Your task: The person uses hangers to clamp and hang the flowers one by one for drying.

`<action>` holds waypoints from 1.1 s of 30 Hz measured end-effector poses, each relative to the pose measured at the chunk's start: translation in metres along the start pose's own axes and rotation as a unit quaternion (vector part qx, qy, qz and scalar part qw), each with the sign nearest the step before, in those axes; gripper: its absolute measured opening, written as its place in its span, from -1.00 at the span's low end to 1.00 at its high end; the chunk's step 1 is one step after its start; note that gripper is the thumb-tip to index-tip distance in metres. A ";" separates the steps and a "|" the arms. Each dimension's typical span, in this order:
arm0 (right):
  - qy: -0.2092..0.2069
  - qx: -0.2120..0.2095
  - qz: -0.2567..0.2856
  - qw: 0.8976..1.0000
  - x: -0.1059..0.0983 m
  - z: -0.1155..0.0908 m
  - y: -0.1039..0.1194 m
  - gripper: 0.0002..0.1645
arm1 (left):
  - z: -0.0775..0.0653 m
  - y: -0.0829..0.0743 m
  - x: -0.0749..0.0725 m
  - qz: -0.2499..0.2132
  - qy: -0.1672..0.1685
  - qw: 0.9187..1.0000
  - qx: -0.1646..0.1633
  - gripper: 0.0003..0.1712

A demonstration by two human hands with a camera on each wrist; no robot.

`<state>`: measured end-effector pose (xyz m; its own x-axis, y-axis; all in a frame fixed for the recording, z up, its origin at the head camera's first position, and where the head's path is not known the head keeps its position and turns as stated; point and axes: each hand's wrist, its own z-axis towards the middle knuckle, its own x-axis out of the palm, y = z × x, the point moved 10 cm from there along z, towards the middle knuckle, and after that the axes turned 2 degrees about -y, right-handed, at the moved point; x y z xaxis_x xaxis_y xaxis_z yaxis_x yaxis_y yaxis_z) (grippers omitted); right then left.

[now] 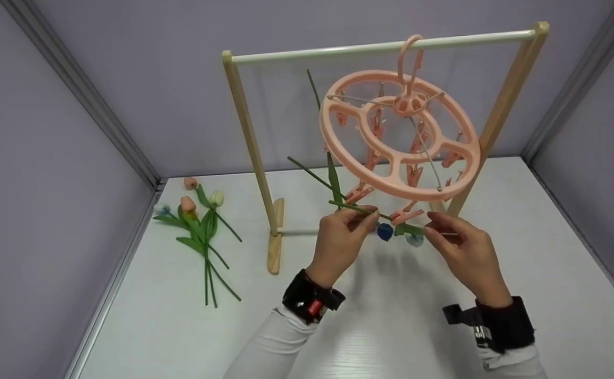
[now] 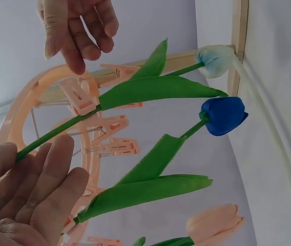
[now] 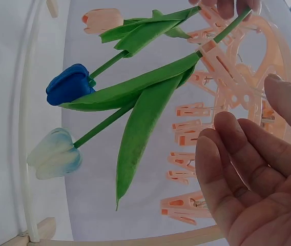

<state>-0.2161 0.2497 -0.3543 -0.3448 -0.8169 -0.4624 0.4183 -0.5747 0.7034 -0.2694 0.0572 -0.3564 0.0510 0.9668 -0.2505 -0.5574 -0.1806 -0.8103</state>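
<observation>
A pink round clip hanger (image 1: 391, 184) hangs above my hands. One of its pegs (image 3: 221, 65) bites the stem of a pale blue-and-white artificial tulip (image 3: 56, 154), whose bloom points downward. My left hand (image 1: 336, 245) pinches the bare stem end of that tulip, just beyond the peg. My right hand (image 1: 465, 252) is on the other side of the peg, fingers loosely bent, with nothing held in the right wrist view. A blue tulip (image 3: 68, 86) and a peach tulip (image 3: 102, 20) hang close by, their stems at other pegs.
The hanger hooks over the white bar (image 1: 338, 51) of a wooden-legged rack (image 1: 251, 142). Several loose tulips (image 1: 204, 231), peach, white and pale blue, lie on the white table (image 1: 170, 321) at the left. Grey walls (image 1: 101, 131) stand around the table.
</observation>
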 end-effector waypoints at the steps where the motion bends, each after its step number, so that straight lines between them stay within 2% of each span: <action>1: -0.004 0.003 -0.001 1.000 -0.001 -0.001 -0.001 -0.62 | 0.000 0.000 0.000 0.001 0.001 1.000 -0.001 -0.74; 10: -0.024 0.029 -0.003 0.999 -0.006 -0.013 -0.040 -0.61 | -0.003 0.003 -0.003 0.005 0.003 1.000 -0.007 -0.71; 18: -0.035 0.046 -0.028 0.998 -0.011 -0.025 -0.050 -0.64 | -0.008 0.008 -0.008 0.000 0.006 1.000 -0.001 -0.74; 23: -0.029 0.065 -0.046 0.996 -0.012 -0.031 -0.054 -0.65 | -0.015 0.017 -0.014 -0.007 0.007 1.000 -0.014 -0.72; 28: -0.016 0.087 -0.061 0.994 -0.009 -0.040 -0.058 -0.67 | -0.027 0.028 -0.027 0.000 0.007 1.000 -0.028 -0.74; 33: -0.003 0.099 -0.065 0.993 -0.003 -0.048 -0.061 -0.72 | -0.047 0.045 -0.051 0.041 0.010 0.998 -0.035 -0.72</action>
<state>-0.1996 0.2849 -0.4217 -0.3906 -0.7356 -0.5535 0.1969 -0.6541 0.7303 -0.2586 -0.0084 -0.4050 0.0236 0.9444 -0.3280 -0.5009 -0.2728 -0.8214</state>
